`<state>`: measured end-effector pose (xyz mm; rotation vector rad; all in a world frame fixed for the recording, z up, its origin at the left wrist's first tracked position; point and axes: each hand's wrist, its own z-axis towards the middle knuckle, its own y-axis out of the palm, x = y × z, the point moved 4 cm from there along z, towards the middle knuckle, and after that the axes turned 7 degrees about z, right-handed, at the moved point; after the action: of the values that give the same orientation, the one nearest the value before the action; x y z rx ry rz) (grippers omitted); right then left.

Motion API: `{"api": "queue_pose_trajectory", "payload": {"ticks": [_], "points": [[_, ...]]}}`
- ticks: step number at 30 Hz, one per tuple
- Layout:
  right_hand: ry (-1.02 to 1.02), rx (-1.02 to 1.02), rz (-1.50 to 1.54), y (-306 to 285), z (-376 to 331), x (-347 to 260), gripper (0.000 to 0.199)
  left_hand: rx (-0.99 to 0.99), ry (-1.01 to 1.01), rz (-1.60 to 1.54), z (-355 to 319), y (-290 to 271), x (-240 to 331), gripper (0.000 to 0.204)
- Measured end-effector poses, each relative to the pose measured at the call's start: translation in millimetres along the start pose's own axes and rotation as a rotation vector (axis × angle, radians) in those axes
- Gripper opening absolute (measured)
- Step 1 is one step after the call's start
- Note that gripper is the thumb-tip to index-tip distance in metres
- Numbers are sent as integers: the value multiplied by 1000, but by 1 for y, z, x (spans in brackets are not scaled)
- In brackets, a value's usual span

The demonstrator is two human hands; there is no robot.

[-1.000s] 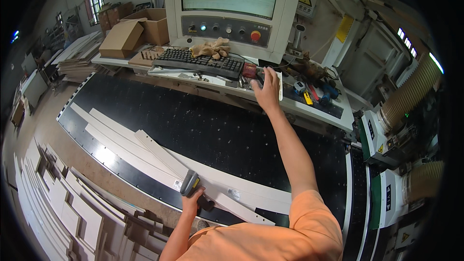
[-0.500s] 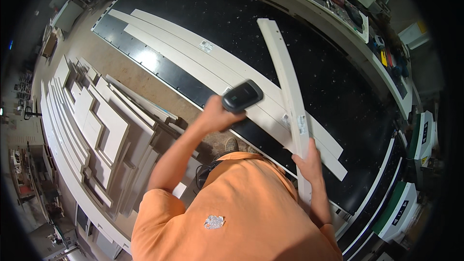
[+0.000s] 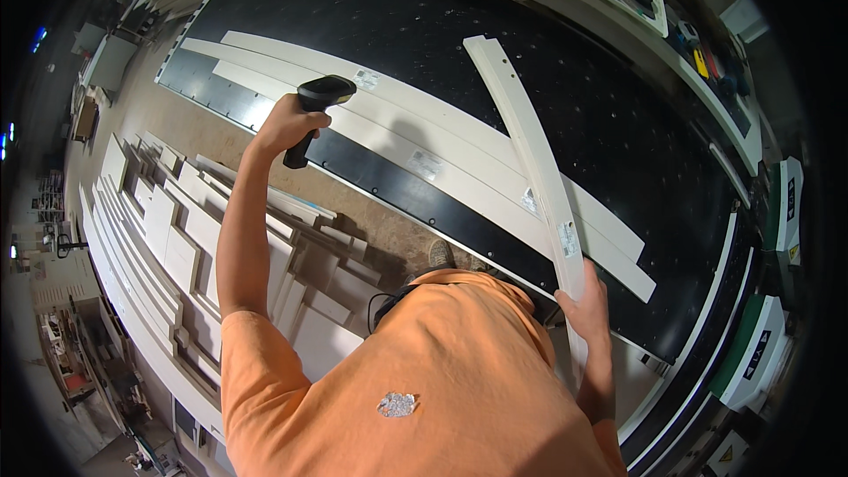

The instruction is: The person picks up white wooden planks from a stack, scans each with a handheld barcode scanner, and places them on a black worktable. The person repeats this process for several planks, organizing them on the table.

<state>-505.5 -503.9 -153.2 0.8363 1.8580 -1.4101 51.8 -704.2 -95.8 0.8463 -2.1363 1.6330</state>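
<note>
My left hand (image 3: 284, 126) is raised over the near edge of a black machine bed (image 3: 442, 26) and grips a black handheld scanner (image 3: 320, 95) by its handle. The scanner's head faces long white panels (image 3: 397, 128) lying flat on the bed, which carry small paper labels (image 3: 425, 164). My right hand (image 3: 586, 307) is closed around the near end of a long white strip (image 3: 528, 146). That strip runs away from me, angled across the flat panels. My orange shirt (image 3: 424, 389) fills the lower middle of the view.
Several stacks of white cut panels (image 3: 177, 238) lie on the floor to my left. A shoe (image 3: 439, 253) shows on the dusty floor beside the bed. Tools and small items sit on a shelf (image 3: 698, 53) along the far right of the machine.
The view has tilted down from the control console to the bed. My right hand left the console and now grips the long strip. The scanner hand has risen over the panels.
</note>
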Motion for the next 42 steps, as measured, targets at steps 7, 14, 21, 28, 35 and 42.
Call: {"api": "queue_pose_trajectory", "payload": {"ticks": [7,14,21,28,35,42], "points": [[-64,-28,8,-2,-2,-14,60,-37,9,-18,-4,11,12,32],[-94,-172,-31,22,31,-37,48,-373,92,-802,-81,207,121,56],[-306,-545,-81,-31,82,-8,66,-49,-50,-1083,-90,274,144,31],[251,531,-805,-301,301,154,44,151,-144,-1134,-99,300,112,35],[519,406,-903,-380,345,231,42,281,-384,-1098,-115,300,94,38],[-313,289,-637,-256,205,150,52,267,-254,-1036,-114,293,113,37]]}}
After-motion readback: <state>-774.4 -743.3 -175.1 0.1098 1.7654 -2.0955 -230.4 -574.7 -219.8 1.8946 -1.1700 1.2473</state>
